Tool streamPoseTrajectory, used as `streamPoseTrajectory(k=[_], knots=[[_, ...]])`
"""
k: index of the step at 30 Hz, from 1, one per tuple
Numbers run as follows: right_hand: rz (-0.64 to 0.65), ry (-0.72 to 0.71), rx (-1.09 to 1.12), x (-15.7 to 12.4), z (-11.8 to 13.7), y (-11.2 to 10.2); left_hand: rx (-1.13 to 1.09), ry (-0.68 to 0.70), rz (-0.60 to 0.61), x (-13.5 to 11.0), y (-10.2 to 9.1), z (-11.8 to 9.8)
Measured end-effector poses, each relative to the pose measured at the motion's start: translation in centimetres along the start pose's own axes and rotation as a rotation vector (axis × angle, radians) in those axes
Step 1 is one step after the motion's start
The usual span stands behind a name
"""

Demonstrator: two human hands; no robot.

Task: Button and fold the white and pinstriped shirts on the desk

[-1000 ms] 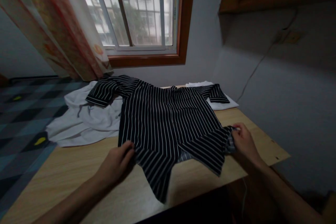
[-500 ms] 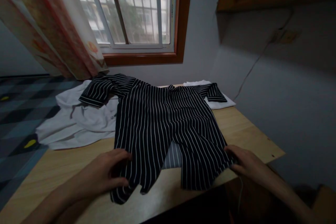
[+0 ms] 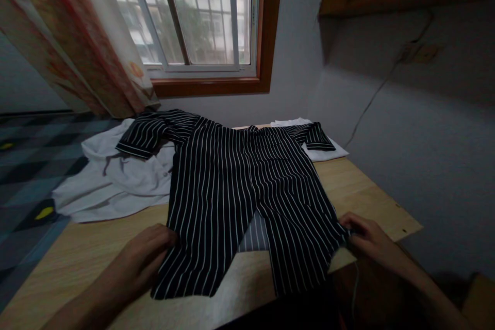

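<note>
A black shirt with thin white stripes (image 3: 232, 185) lies spread front-up on a light wooden table (image 3: 363, 191), its two front panels parted near the hem. My left hand (image 3: 145, 258) pinches the lower left edge of the left panel, fingers closed on the cloth. My right hand (image 3: 365, 240) grips the lower right corner of the right panel at the table's near right edge. Both sleeves stretch out toward the window.
A crumpled white garment (image 3: 116, 185) lies left of the shirt, hanging off the table. A folded white cloth (image 3: 323, 152) sits under the right sleeve. A patterned curtain (image 3: 77, 36) and a window (image 3: 201, 10) stand behind. A wall runs along the right.
The left panel, bunched and folded a second ago, now lies flat and pulled toward me. My right hand drew the right corner down and outward. My left hand shifted left along the hem.
</note>
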State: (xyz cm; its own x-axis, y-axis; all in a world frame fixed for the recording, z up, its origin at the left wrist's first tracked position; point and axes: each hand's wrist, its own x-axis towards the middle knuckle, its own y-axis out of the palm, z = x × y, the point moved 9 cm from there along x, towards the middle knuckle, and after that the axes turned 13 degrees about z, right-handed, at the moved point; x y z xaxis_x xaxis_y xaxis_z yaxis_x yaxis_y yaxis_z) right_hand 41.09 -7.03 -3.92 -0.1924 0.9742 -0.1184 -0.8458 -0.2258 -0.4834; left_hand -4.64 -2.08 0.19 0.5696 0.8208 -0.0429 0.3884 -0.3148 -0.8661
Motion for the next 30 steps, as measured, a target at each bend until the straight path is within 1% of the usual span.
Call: streamPoseTrajectory(k=[1, 2, 3, 4, 5, 6, 7, 8, 9, 10, 11, 12, 13, 14, 15, 16, 17, 18, 19, 20, 21, 22, 24, 25, 26, 28, 30], knots=[[-0.08, -0.001, 0.102, 0.7, 0.7, -0.8, -0.023, -0.046, -0.038, 1.0, -0.8, -0.3], [-0.21, 0.006, 0.216, 1.2, 1.2, -2.0, -0.039, -0.113, -0.129, 1.8, -2.2, -0.5], [-0.37, 0.022, 0.333, 1.3, 1.5, -3.5, -0.055, -0.188, -0.271, 2.2, -4.2, -0.6], [-0.534, 0.042, 0.437, 1.1, 1.6, -4.9, -0.066, -0.284, -0.47, 1.9, -6.5, -0.5], [-0.671, 0.061, 0.509, 0.7, 1.5, -6.0, -0.079, -0.362, -0.68, 0.9, -8.5, -0.6], [-0.769, 0.072, 0.534, 0.2, 1.5, -6.9, -0.089, -0.393, -0.824, 0.1, -9.9, -0.7], [-0.812, 0.078, 0.506, -0.2, 1.4, -7.6, -0.085, -0.39, -0.882, -0.4, -10.6, -0.9], [-0.797, 0.083, 0.427, -0.5, 1.3, -8.0, -0.065, -0.341, -0.816, -0.1, -10.7, -1.0], [-0.732, 0.091, 0.311, -0.5, 1.0, -8.1, -0.036, -0.278, -0.67, 0.6, -10.0, -0.9], [-0.635, 0.103, 0.177, -0.5, 0.5, -7.8, 0.006, -0.226, -0.484, 1.3, -8.7, -0.6], [-0.508, 0.118, 0.039, -0.3, -0.3, -7.1, 0.056, -0.209, -0.322, 1.5, -7.3, 0.0], [-0.382, 0.14, -0.094, -0.2, -1.2, -6.2, 0.116, -0.231, -0.209, 1.4, -6.1, 0.8], [-0.276, 0.163, -0.214, -0.3, -2.2, -5.3, 0.189, -0.275, -0.161, 1.0, -5.4, 1.7], [-0.21, 0.18, -0.321, -0.4, -3.0, -4.7, 0.268, -0.31, -0.162, 0.6, -5.1, 2.2], [-0.187, 0.187, -0.418, -0.6, -3.3, -4.3, 0.34, -0.305, -0.177, 0.3, -4.8, 2.0], [-0.194, 0.173, -0.514, -0.7, -3.1, -4.1, 0.397, -0.234, -0.188, 0.3, -4.3, 1.0], [-0.215, 0.131, -0.611, -0.8, -2.4, -3.7, 0.435, -0.101, -0.185, 0.4, -3.4, -0.7], [-0.241, 0.059, -0.707, -0.8, -1.1, -3.0, 0.459, 0.069, -0.157, 0.5, -2.1, -2.9], [-0.248, -0.034, -0.805, -0.8, 0.4, -1.9, 0.474, 0.242, -0.102, 0.4, -0.4, -5.2], [-0.23, -0.136, -0.904, -0.8, 2.0, -0.3, 0.485, 0.39, -0.031, 0.4, 1.5, -7.3], [-0.185, -0.245, -0.997, -0.8, 3.3, 1.8, 0.506, 0.487, 0.048, 0.5, 3.4, -8.9], [-0.115, -0.356, -1.077, -0.9, 4.5, 4.1, 0.529, 0.533, 0.107, 0.8, 4.9, -10.0], [0.042, -0.541, -1.191, -1.3, 5.7, 8.3, 0.568, 0.529, 0.168, 2.0, 7.0, -10.8], [0.105, -0.601, -1.225, -1.5, 6.0, 9.9, 0.58, 0.498, 0.169, 2.8, 7.5, -10.6], [0.14, -0.636, -1.248, -1.5, 6.1, 10.9, 0.591, 0.462, 0.16, 3.6, 7.8, -10.3], [0.161, -0.632, -1.268, -1.0, 5.9, 11.7, 0.616, 0.406, 0.157, 5.1, 8.3, -9.3], [0.144, -0.586, -1.255, -0.1, 5.8, 11.3, 0.641, 0.375, 0.207, 6.4, 9.0, -8.4]])
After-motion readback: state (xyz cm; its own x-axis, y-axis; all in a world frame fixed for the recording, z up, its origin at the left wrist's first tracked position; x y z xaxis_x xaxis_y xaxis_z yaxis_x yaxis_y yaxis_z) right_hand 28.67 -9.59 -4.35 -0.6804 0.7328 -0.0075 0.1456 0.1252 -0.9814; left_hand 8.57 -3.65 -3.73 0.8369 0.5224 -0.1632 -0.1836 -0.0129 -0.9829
